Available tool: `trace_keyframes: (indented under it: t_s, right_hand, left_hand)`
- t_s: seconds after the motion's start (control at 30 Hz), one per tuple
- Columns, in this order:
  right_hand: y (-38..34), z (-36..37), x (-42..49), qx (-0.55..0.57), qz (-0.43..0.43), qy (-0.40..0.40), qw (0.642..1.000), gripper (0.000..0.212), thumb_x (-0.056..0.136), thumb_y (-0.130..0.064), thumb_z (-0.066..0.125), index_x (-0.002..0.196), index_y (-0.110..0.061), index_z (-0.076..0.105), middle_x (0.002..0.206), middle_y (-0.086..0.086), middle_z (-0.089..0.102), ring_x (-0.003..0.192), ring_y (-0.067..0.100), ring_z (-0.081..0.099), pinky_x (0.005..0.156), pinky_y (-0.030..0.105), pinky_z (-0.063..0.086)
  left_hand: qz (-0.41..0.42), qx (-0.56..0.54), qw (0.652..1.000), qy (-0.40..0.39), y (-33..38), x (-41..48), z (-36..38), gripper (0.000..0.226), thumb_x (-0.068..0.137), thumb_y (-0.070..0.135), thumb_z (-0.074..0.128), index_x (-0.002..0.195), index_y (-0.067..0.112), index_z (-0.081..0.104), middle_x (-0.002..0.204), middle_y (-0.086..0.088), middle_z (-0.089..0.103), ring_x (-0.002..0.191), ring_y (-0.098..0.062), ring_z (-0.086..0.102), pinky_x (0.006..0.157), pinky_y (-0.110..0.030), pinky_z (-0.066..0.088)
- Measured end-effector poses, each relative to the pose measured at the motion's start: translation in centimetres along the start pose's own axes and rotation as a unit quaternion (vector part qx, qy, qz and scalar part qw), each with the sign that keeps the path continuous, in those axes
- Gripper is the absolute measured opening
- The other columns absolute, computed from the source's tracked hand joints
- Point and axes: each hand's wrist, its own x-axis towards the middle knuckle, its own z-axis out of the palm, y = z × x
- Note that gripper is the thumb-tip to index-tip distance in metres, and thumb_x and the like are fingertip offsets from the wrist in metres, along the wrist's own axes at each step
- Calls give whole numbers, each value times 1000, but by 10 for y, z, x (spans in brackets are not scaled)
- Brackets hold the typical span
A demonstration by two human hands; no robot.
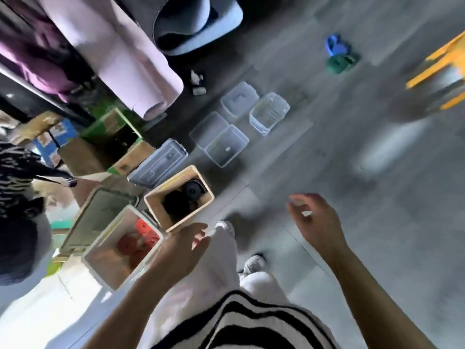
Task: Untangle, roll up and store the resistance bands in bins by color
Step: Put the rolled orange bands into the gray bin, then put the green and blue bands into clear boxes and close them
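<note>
**Resistance bands, four lots**
- Red bands (137, 241): rolled, lying in a clear bin (99, 274) at near left.
- Black bands (188, 195): rolled, in a wooden bin (171, 181) just beyond the red lot.
- Blue band (336, 46) and green band (341, 62): loose on the grey floor (352, 248) at far right, touching each other, well apart from every bin.

**Hands, both blurred**
- Left hand (181, 245): at the right edge of the red lot's bin, fingers loosely curled, holding nothing.
- Right hand (314, 217): over bare floor, well apart to the right, fingers loosely curled, holding nothing.

**Further containers**
- Middle clear bin (226, 146) and far clear bin (269, 114): continue the row.
- Clear lid (158, 165): flat beside the wooden bin.

**Surroundings**
- Rolled pink mat (125, 54): far left.
- Yellow stool (437, 61): far right edge.
</note>
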Motion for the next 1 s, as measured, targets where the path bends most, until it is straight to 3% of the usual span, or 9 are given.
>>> trace_keyframes:
  t_s: [0.07,0.2,0.27,0.4,0.57,0.7,0.83,0.93,1.0]
  right_hand:
    - [-7,-29,60,13,-24,18,999,23,85,-23,67,105,-12,68,103,6,66,75,11,59,74,20,45]
    - [-13,-83,151,46,-19,45,998,25,85,-25,66,107,-13,66,104,3,63,80,13,60,79,29,50]
    - [-6,-110,174,60,21,45,997,26,85,-29,66,108,-17,65,102,-2,62,79,11,61,75,25,48]
    - [34,-162,203,60,99,24,993,23,87,-32,64,108,-24,65,105,-9,60,80,2,60,65,8,40]
    - [97,-233,268,71,181,22,981,14,85,-31,66,98,-27,64,105,-7,64,77,-5,61,63,10,43]
    - [130,-302,382,39,137,-37,989,16,87,-30,64,101,-22,65,105,-7,62,74,-6,59,66,3,42]
    - [129,-387,520,-26,43,-52,997,36,82,-44,62,106,-18,66,106,-7,61,72,-1,56,76,16,44]
    - [114,-442,621,-24,0,-42,999,25,86,-28,66,107,-13,66,107,3,65,84,16,63,84,30,48]
    - [107,-468,682,-36,-23,-53,998,23,87,-25,65,106,-13,66,106,3,67,88,17,65,82,26,45]
  left_hand:
    - [-11,5,1000,-17,25,27,-1,34,88,42,56,118,26,61,98,13,66,91,-8,64,83,-24,47]
    - [4,-27,999,-26,83,123,-22,37,81,59,54,109,35,59,97,14,66,94,-12,64,83,-29,50]
    - [3,-15,999,-35,139,180,-45,33,86,43,59,115,27,59,103,9,65,98,-15,63,80,-23,45]
    - [89,12,996,1,273,296,-91,34,86,41,56,116,25,61,95,8,61,93,-16,62,76,-20,38]
    - [166,-16,985,40,439,418,-120,30,90,33,54,115,18,61,98,3,61,89,-16,58,83,-23,41]
    - [104,-40,993,49,508,476,-81,26,91,33,54,114,25,61,97,7,62,93,-15,59,88,-28,44]
    - [27,-25,999,-19,544,494,-27,26,94,31,52,119,27,57,98,12,60,91,-9,57,78,-19,36]
    - [-32,-27,999,-18,558,505,-9,29,93,36,53,120,27,57,95,16,58,87,-4,57,76,-19,38]
    - [-95,-47,994,6,568,525,-5,27,92,36,55,117,28,59,93,16,59,83,-3,57,72,-18,36]
